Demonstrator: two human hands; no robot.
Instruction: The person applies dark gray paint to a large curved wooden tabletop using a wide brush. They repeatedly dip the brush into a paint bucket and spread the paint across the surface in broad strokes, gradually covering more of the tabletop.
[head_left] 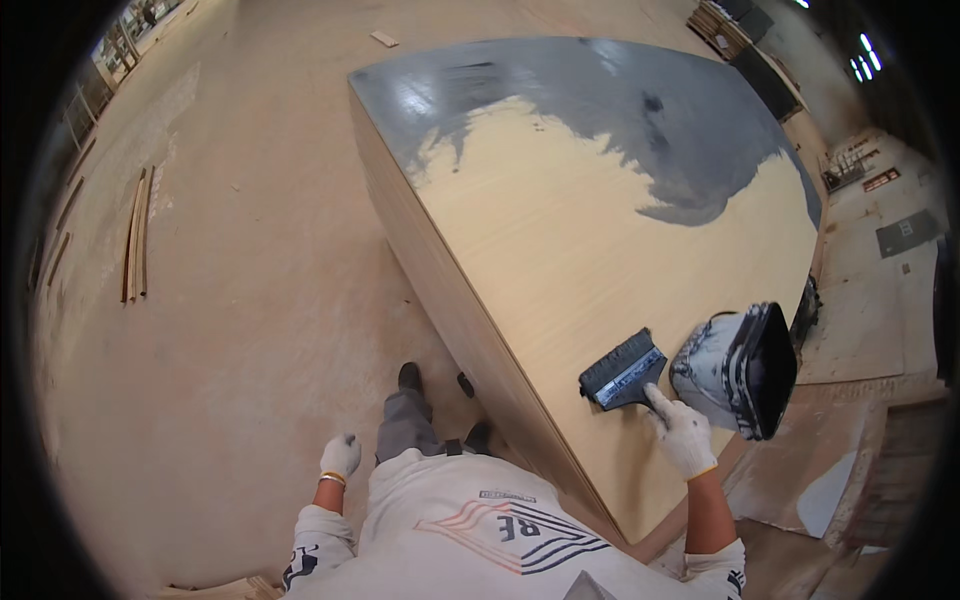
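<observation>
My right hand (686, 440), in a white work glove, grips the handle of a wide paintbrush (622, 372). Dark paint coats its bristles, which are over the near part of a large pale wooden panel (560, 250). Dark grey paint (590, 95) covers the panel's far part with a ragged edge. Just right of the brush is a white bucket (706, 368), smeared with dark paint, by the panel's right edge; its inside looks black. My left hand (341, 456), also gloved, hangs closed beside my body, left of the panel, with nothing visible in it.
The panel tops a thick stack or block with a tall wooden side (450, 270), close to my legs. Long thin wood strips (136, 235) lie on the floor at left. A small wood piece (384, 39) lies beyond the far corner. Boards and sheets (908, 233) lie at right.
</observation>
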